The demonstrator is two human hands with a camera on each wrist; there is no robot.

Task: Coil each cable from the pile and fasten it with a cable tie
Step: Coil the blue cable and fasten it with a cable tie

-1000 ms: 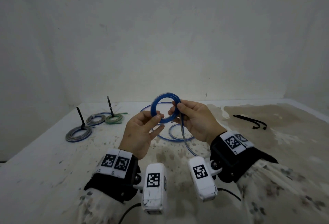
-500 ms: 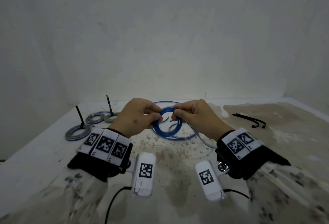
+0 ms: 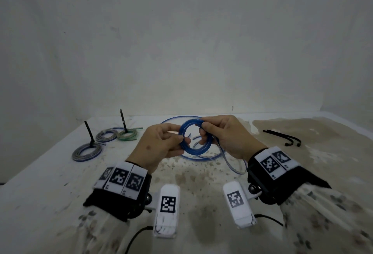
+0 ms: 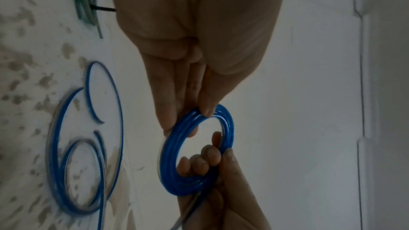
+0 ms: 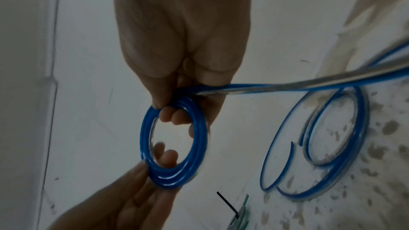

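Observation:
A blue cable wound into a small coil [image 3: 194, 135] hangs in the air between both hands above the table. My left hand [image 3: 161, 144] pinches its left side between thumb and fingers [image 4: 188, 111]. My right hand [image 3: 226, 134] grips the opposite side, fingers [image 5: 175, 116] curled through the ring. The coil [image 4: 197, 149] [image 5: 175, 146] shows several turns. From my right hand the loose tail [image 5: 309, 83] runs down to more blue loops [image 3: 203, 156] lying on the table [image 4: 84, 146] [image 5: 321, 142].
Three coiled cables lie at the left, grey [image 3: 87, 152], grey-blue [image 3: 106, 135] and green [image 3: 127, 134], two with upright black ties [image 3: 89, 132]. Loose black cable ties [image 3: 284, 137] lie at the right. The white table [image 3: 40, 183] is stained; a wall stands behind.
The coil dropped from upright in front of me to lower between the hands, then rose slightly. My left hand turned palm-down and keeps pinching it; the tail loop shifted right.

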